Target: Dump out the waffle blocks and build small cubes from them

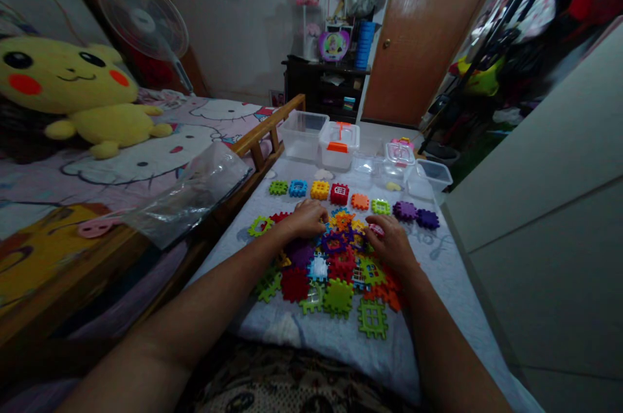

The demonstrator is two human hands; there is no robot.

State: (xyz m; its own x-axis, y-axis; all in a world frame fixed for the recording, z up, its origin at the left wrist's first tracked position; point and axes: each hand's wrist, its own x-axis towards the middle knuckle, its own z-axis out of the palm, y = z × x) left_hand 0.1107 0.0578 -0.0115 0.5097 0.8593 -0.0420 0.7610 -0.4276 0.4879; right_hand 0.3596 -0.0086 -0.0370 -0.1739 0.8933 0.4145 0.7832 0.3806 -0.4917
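A loose pile of plastic interlocking building-block squares with notched edges lies on the cloth-covered table in front of me. They come in red, purple, green, orange, yellow and blue, some solid and some with window frames. My left hand is at the pile's far left side, its fingers curled down and closed; what they hold is hidden. Across from it, my right hand reaches into the far right side. A pink block piece shows between its thumb and forefinger. A green window piece lies nearest to me.
Behind the pile runs a row of assembled block cubes and pieces, including a red cube and a purple one. Clear plastic boxes stand at the table's far end. A wooden bed rail borders the left, a plastic bag lying across it.
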